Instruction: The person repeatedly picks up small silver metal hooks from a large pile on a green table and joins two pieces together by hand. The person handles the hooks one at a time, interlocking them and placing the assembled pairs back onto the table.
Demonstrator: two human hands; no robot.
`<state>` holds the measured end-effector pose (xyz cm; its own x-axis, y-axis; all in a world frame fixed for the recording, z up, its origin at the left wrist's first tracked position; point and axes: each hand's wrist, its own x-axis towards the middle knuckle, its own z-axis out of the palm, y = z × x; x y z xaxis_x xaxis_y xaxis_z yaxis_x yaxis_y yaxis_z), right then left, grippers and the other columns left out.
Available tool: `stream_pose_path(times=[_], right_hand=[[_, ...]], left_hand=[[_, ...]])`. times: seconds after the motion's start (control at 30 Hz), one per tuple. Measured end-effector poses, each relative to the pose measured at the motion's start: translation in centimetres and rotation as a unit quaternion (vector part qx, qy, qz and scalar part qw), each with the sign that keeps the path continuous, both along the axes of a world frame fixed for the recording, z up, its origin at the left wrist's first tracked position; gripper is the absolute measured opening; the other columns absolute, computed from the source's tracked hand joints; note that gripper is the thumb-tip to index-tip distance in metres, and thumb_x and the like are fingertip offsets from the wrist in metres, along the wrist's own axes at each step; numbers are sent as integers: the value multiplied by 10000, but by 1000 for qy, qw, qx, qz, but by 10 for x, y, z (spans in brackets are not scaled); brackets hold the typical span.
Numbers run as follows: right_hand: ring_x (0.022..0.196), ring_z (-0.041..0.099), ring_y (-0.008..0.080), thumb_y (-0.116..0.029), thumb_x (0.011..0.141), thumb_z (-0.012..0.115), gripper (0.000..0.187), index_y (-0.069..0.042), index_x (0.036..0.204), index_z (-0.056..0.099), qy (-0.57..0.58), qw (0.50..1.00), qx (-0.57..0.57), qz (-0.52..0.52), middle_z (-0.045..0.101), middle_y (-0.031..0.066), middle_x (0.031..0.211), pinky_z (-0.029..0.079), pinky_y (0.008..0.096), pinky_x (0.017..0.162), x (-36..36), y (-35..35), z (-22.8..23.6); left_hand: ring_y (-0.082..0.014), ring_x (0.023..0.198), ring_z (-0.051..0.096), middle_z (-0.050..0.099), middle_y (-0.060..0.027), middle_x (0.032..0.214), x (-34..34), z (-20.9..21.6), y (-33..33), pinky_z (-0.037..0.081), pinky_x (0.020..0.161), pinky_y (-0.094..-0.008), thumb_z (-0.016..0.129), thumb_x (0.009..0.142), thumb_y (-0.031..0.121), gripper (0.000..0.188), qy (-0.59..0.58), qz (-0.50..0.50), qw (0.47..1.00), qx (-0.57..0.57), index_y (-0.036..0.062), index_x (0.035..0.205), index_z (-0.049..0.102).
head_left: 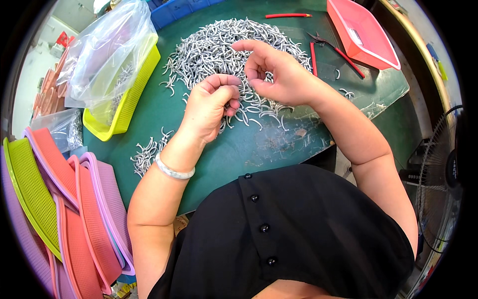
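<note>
A large heap of small curved silver-grey metal pieces (pixel 214 47) covers the far middle of the green table (pixel 239 154). My left hand (pixel 209 104) is over the near edge of the heap, thumb and fingers pinched together; whatever may be between them is hidden. Close by on its right, my right hand (pixel 281 74) hovers above the heap, index finger stretched out and the other fingers curled, apart from the thumb. I see nothing in it. A smaller cluster of the same pieces (pixel 144 155) lies beside my left forearm.
Red-handled pliers (pixel 341 55) and a slim red tool (pixel 288 15) lie beyond the heap, beside a pink basket (pixel 368 37). At the left are a yellow-green basket (pixel 132 99) with a clear bag (pixel 107 55) and several stacked baskets (pixel 92 219). A fan (pixel 438 174) stands right.
</note>
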<state>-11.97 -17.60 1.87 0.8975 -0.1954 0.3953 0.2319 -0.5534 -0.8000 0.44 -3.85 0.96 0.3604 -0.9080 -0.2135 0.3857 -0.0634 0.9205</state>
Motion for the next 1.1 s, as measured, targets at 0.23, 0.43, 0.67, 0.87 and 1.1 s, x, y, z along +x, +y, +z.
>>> stream_pose_path(times=[0.23, 0.43, 0.67, 0.87, 1.1], right_hand=[[675, 468, 38, 56, 733, 518, 551, -7, 1251, 343, 19, 977, 207, 55, 485, -10, 735, 392, 177, 620, 3, 0, 1], [666, 465, 31, 43, 743, 525, 526, -8, 1238, 354, 24, 973, 222, 64, 494, -8, 733, 382, 169, 607, 4, 2, 1], [670, 471, 43, 20, 752, 533, 505, -19, 1226, 365, 18, 976, 215, 37, 497, -12, 736, 391, 188, 609, 6, 1, -1], [685, 518, 143, 13, 683, 568, 558, -51, 1210, 396, 131, 982, -131, 19, 522, 33, 738, 428, 275, 616, 0, -15, -4], [739, 521, 226, -4, 624, 588, 492, -29, 1100, 465, 185, 957, -217, 60, 536, 47, 724, 430, 337, 641, -2, -12, 1]], left_hand=[[-75, 562, 499, 550, -16, 697, -6, 1, 0, 400, 488, -188, 586, 764, 49, 126, -5, -12, 1000, 1, 13, 884, 574], [-73, 557, 491, 549, -10, 686, -8, 1, 0, 386, 476, -187, 602, 791, 78, 102, 11, -28, 1000, -4, 18, 871, 585], [-63, 538, 468, 540, -3, 659, -8, 1, -1, 361, 456, -178, 607, 801, 98, 93, 30, -34, 999, -4, 23, 850, 583], [-63, 542, 465, 535, 2, 661, -5, 0, 0, 350, 455, -178, 592, 816, 111, 70, 58, -30, 998, -5, 44, 834, 581], [-69, 551, 472, 537, 1, 672, -5, -1, 0, 354, 461, -181, 583, 821, 115, 60, 59, -13, 998, -7, 57, 834, 583]])
